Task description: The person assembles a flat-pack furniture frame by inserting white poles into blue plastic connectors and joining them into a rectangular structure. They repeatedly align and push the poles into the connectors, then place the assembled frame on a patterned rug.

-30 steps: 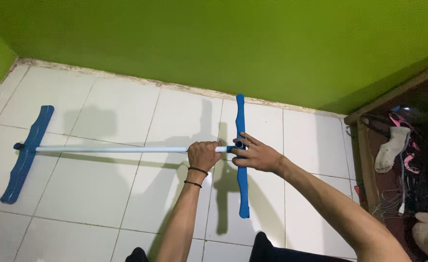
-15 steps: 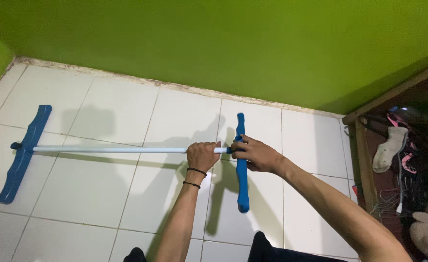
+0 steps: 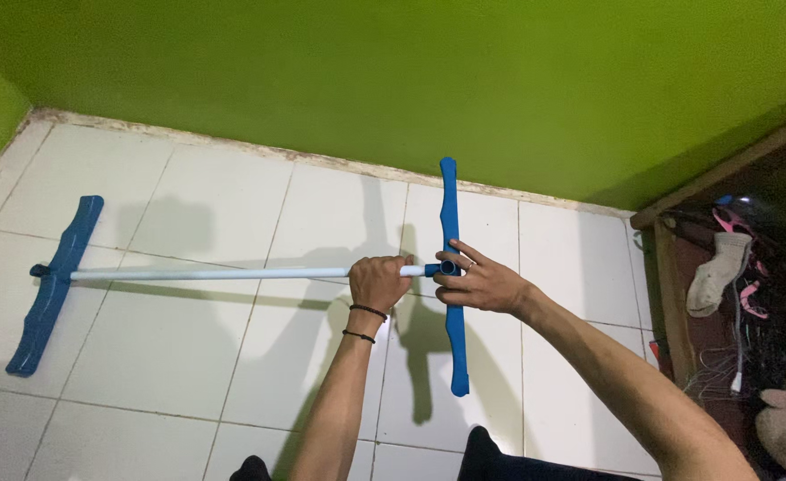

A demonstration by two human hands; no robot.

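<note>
My left hand (image 3: 380, 281) is closed around a white pole (image 3: 206, 274) near its right end. The pole runs leftward to a blue squeegee head (image 3: 53, 289) lying over the white floor tiles. At the pole's right end sits a second long blue bar (image 3: 450, 214), set crosswise, with a round socket at its middle. My right hand (image 3: 479, 283) holds this bar at the socket, fingers wrapped over it. Two dark bands circle my left wrist.
White floor tiles (image 3: 188, 356) meet a green wall (image 3: 393, 80) along a worn edge. A dark wooden shelf (image 3: 669, 294) at the right holds a sock (image 3: 714, 267), cords and clutter. My dark-clothed knees (image 3: 518, 459) show at the bottom.
The pole and both blue bars have shifted slightly in view as my head moved; my hands keep the same grips at the joint.
</note>
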